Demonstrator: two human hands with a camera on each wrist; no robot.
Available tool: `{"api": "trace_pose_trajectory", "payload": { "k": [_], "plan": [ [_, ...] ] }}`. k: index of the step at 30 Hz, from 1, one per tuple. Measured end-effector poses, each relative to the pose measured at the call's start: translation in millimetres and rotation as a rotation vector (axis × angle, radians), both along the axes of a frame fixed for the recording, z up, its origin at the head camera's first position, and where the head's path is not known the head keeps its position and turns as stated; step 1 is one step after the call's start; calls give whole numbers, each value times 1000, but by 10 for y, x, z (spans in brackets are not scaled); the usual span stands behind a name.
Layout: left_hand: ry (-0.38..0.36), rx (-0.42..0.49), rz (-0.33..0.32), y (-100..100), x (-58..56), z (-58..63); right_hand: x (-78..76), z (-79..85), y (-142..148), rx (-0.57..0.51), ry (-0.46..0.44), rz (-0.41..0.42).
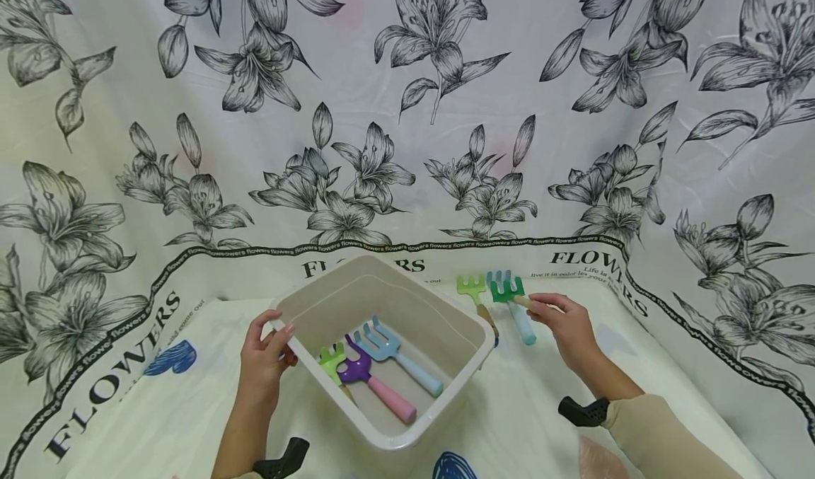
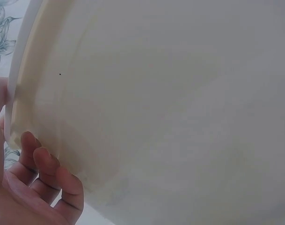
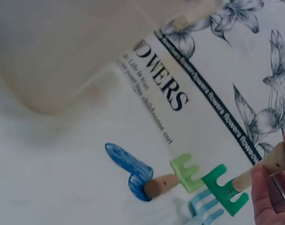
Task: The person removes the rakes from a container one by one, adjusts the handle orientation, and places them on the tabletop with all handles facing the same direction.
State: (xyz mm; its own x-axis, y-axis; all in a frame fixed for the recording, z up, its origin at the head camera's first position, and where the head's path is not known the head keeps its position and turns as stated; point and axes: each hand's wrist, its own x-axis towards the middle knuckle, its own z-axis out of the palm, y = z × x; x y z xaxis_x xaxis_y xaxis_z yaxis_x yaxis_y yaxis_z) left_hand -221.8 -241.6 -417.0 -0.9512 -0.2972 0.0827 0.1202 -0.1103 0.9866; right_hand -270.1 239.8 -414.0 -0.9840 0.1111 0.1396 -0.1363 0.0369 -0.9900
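Observation:
My left hand (image 1: 264,351) grips the left rim of a beige plastic tub (image 1: 376,281), which is tilted toward me. Inside the tub lie a light blue hand rake (image 1: 407,366), a purple fork with a pink handle (image 1: 382,387) and a light green rake (image 1: 332,359), partly hidden by the tub wall. To the right of the tub, my right hand (image 1: 563,320) pinches the wooden handle of a dark green hand rake (image 1: 507,290). Beneath and beside that rake, a light green rake with a wooden handle (image 1: 472,288) and a light blue rake (image 1: 522,323) lie on the cloth.
A pale cloth (image 1: 191,394) with blue and pink printed shapes covers the table. White curtain-like fabric (image 1: 407,146) printed with lilies and lettering rises behind and at both sides. Black wrist mounts (image 1: 582,412) sit on both wrists.

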Motion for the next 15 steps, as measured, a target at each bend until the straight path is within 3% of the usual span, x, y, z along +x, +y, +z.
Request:
{"api": "trace_pose_trajectory", "payload": {
  "k": [7,15],
  "plan": [
    [10,13,-9,6,-13,3,44,-144,146,42,-73,-125],
    [-4,8,-7,2,3,7,-24,-369,329,61,-124,-266]
  ]
}}
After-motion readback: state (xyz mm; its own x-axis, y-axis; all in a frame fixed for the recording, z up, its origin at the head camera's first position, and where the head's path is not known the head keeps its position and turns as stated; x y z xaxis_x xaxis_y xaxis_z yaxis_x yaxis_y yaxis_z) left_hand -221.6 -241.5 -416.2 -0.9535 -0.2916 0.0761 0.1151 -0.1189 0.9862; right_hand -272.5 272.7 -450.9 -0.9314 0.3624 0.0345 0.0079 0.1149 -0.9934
